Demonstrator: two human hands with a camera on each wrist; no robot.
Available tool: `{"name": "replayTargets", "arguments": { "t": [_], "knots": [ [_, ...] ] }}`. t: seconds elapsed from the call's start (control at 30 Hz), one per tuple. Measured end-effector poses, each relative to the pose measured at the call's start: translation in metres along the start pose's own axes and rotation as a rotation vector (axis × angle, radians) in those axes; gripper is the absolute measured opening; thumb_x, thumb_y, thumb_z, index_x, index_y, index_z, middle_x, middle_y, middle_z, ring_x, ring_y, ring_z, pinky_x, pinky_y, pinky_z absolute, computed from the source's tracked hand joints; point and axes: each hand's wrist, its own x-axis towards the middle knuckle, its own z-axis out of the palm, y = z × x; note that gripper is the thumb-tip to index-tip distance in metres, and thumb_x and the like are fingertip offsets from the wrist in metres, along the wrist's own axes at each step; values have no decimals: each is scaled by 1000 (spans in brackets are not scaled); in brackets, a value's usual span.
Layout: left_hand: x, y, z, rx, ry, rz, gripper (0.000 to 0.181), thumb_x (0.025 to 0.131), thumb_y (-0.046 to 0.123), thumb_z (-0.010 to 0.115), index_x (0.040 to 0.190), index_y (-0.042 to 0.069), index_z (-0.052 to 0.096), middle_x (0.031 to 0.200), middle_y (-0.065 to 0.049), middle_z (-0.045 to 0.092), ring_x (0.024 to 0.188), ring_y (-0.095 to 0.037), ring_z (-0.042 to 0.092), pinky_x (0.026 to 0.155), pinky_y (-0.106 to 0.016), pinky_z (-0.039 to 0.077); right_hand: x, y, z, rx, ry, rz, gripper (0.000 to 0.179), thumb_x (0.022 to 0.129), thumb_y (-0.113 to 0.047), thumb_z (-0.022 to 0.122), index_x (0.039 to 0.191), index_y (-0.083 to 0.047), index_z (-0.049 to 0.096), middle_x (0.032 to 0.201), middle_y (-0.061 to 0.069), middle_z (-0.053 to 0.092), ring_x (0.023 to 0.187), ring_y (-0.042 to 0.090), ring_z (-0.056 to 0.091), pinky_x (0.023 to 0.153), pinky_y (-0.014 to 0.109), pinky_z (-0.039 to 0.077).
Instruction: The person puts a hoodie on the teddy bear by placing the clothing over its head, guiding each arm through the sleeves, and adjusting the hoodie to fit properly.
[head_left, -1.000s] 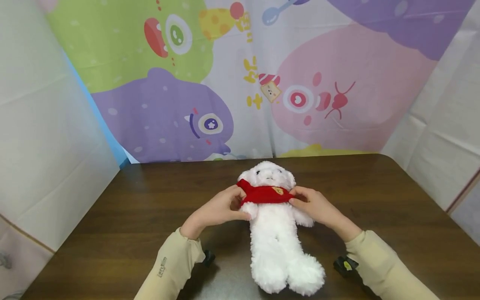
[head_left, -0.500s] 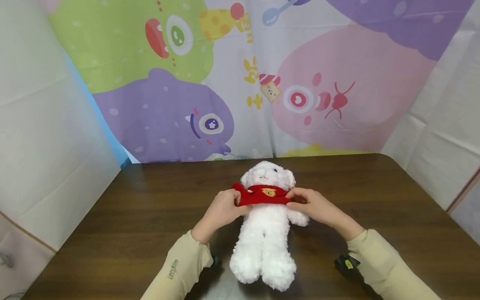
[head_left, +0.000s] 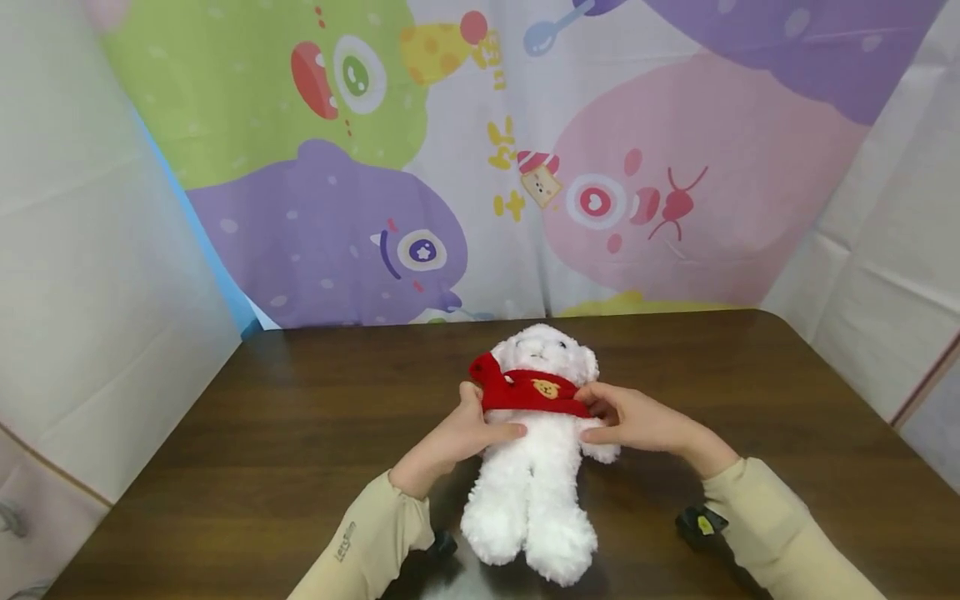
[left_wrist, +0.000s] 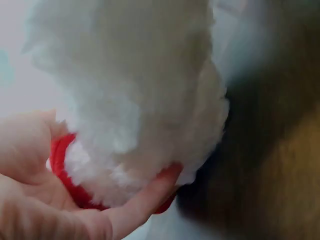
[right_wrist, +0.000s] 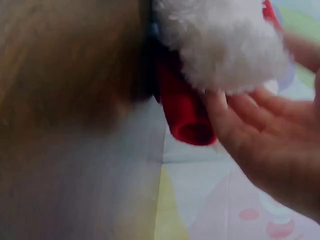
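A white plush toy (head_left: pixel 529 475), face up, lies on the brown table with its head toward the back. A small red shirt (head_left: pixel 536 392) with a bear-face patch spans its upper chest, and one sleeve sticks up at the left. My left hand (head_left: pixel 465 429) grips the toy's left-hand side just below the shirt, thumb across the white chest; in the left wrist view the fingers (left_wrist: pixel 145 200) curl under fur and red cloth. My right hand (head_left: pixel 637 421) holds the toy's arm (right_wrist: pixel 235 60) on the other side. Beside those fingers hangs a hollow red sleeve (right_wrist: pixel 190 125).
The brown table (head_left: pixel 330 400) extends around the toy on all sides. A cartoon-printed curtain (head_left: pixel 495 275) hangs along its back edge, with white panels at left and right. Dark wrist devices (head_left: pixel 701 527) sit under both sleeves.
The toy's legs have swung to the left. My left thumb has moved from the shirt's edge onto the chest, and my right thumb has slid from the shirt's hem down to the arm.
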Motion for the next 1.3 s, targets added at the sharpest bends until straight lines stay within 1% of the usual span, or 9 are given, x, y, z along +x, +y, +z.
{"name": "replayTargets", "arguments": {
  "t": [0.13,0.23,0.5,0.63,0.73,0.83,1.03,1.17,1.3],
  "knots": [
    [2,-2,1,-47,74,-51,67,76,26,70,115,5,20,122,-16,37,114,-28,43,90,-41,42,-6,4,-8,131,-198,-34,67,79,-21,69,134,-8,34,132,14,41,117,29,41,88,25,45],
    [4,-4,0,-101,101,-91,75,75,28,72,124,5,19,126,-17,36,116,-30,42,94,-44,39,-8,7,-10,203,-261,-34,72,79,-16,68,138,-6,28,137,18,34,121,34,37,87,26,47],
    [7,-6,12,-377,-12,-131,81,75,33,69,130,7,16,128,-14,37,109,-27,49,85,-40,48,4,10,-6,229,-93,25,59,77,-20,71,126,-5,41,121,16,48,97,28,52,75,30,52],
    [4,-3,17,-386,-116,-132,92,76,33,68,137,9,4,129,-12,36,105,-23,52,84,-39,49,6,11,-5,221,-34,-11,48,79,-20,69,117,-1,46,110,15,54,90,25,53,73,28,52],
    [3,-3,20,-417,-194,-98,83,78,26,66,138,11,12,127,-10,41,102,-21,55,84,-39,49,6,12,-7,230,4,-24,42,81,-19,68,113,-1,49,104,13,56,87,23,54,72,28,51],
    [3,-3,23,-478,-207,-68,65,79,24,65,132,14,30,122,-8,49,98,-21,58,82,-38,50,5,12,-8,248,38,-31,41,81,-18,67,113,-1,49,103,12,55,89,22,54,72,29,51],
    [7,-5,30,-665,-16,18,57,80,16,62,130,14,34,119,-4,50,100,-17,54,80,-30,49,3,12,-9,286,63,-48,49,81,-15,67,122,-2,45,114,15,50,96,21,51,77,25,50],
    [10,-6,29,-654,153,30,59,79,14,60,131,10,33,123,-7,47,102,-18,50,81,-27,46,4,6,-6,239,59,-63,53,79,-18,69,122,-3,43,114,16,50,93,21,52,76,27,51],
    [16,-9,29,-607,266,-8,61,74,15,65,127,5,38,119,-8,50,99,-17,51,80,-25,46,2,-6,1,65,145,-21,48,76,-31,72,109,-7,48,100,9,57,85,16,56,69,27,50]
  ]
}}
